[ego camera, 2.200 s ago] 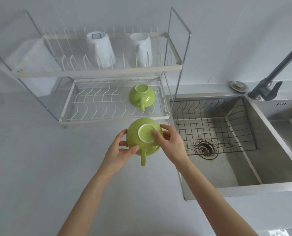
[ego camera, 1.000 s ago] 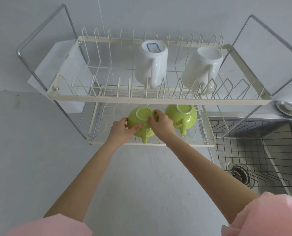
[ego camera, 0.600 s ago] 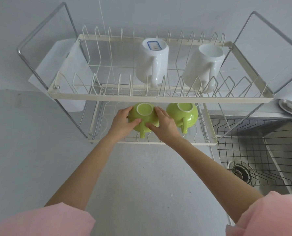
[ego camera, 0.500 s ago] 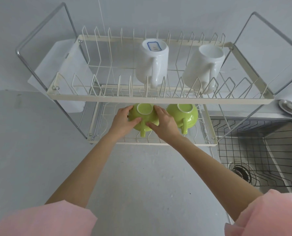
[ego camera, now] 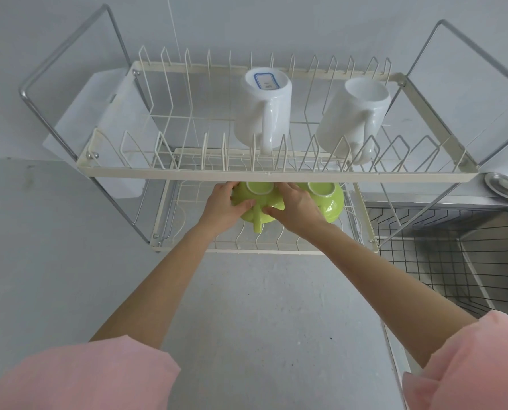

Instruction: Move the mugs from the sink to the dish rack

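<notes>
A green mug (ego camera: 257,207) sits upside down on the lower shelf of the dish rack (ego camera: 276,173), its handle pointing toward me. My left hand (ego camera: 221,210) grips its left side and my right hand (ego camera: 295,210) its right side. A second green mug (ego camera: 328,199) stands upside down just to the right, partly hidden by my right hand. Two white mugs (ego camera: 266,110) (ego camera: 353,116) rest upside down on the upper shelf. The sink (ego camera: 454,255) at the right shows no mugs in its visible part.
The upper shelf's front bar hangs just above my hands. A wire grid lines the sink bottom. A white board (ego camera: 104,125) leans behind the rack's left end. A metal drain plug (ego camera: 502,184) lies on the counter behind the sink. The grey counter (ego camera: 261,306) stretches in front.
Both hands have carried the green mug from over the counter into the lower shelf and set it beside the other green mug. In the last half second it went slightly further in.
</notes>
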A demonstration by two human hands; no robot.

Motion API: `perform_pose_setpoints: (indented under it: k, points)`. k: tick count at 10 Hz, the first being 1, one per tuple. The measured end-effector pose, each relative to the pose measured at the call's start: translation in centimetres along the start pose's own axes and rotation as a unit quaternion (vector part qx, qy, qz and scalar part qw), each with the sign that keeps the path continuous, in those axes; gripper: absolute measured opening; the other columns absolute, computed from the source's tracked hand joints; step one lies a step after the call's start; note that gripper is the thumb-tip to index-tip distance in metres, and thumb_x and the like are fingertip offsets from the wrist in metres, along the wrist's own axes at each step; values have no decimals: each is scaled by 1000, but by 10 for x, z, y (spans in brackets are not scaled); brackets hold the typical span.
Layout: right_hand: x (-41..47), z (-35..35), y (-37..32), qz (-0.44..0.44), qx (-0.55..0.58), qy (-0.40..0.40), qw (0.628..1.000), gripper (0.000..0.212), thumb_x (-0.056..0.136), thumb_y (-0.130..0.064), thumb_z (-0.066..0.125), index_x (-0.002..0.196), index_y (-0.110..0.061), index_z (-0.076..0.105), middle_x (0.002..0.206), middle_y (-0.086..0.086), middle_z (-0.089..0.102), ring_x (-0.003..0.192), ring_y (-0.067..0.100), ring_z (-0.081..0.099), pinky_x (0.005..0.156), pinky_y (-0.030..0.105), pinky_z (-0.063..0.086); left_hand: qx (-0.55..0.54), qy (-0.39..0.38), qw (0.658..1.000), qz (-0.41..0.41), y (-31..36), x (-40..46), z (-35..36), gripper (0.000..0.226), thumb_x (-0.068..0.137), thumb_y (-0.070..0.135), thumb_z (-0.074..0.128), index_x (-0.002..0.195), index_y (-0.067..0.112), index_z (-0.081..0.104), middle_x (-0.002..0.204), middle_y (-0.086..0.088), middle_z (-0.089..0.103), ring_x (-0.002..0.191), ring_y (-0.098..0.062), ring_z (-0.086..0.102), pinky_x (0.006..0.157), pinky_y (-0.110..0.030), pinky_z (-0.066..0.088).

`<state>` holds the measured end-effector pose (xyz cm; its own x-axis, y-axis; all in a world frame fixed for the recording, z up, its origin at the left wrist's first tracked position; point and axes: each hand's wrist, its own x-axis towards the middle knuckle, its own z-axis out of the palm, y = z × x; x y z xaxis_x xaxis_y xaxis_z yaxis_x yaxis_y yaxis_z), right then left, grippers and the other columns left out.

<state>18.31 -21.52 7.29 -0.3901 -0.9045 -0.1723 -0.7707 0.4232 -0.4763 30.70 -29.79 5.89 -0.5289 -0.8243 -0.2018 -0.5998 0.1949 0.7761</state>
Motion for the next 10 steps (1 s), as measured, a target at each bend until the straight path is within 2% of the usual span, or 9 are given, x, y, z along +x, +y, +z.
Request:
perform_pose_setpoints:
  k: [3,6,7,8,10]
  points:
    - [6,1,-1,8,-5,0,1000,51,85,-30,61,127,-6,45,128,16,53,117,34,51,92,42,46,18,1,999,29,1,7,-3,51,81,20,64,127,8,45,133,-14,49,121,-30,49,95,-33,41]
    - [5,-3,-3,-12,-36,-16,999,53,87,-30,57,132,-9,39,133,14,49,117,35,51,89,44,47,20,-7,999,24,4,7,-7,55,79,22,67,129,11,45,133,-13,50,124,-30,47,102,-41,42]
    - [-1,-8,-1,-24,-45,-22,998,58,88,-28,56,138,-11,32,142,10,43,120,33,50,91,44,48,41,-9,999,20,8,0,-8,58,81,23,64,133,11,39,136,-16,46,126,-31,44,103,-39,38]
    - [-20,-14,5,-37,-58,-32,997,66,89,-25,53,145,-14,20,154,5,27,130,29,42,99,44,45,78,-17,997,20,15,-16,-7,60,84,22,60,137,8,35,139,-19,43,128,-31,41,101,-35,35]
    - [-59,-26,18,-37,-99,-32,994,63,91,-29,50,145,-12,21,155,7,24,139,26,29,109,39,32,177,-27,984,23,12,-47,-5,68,84,37,56,141,12,28,146,-13,35,134,-29,36,107,-41,34]
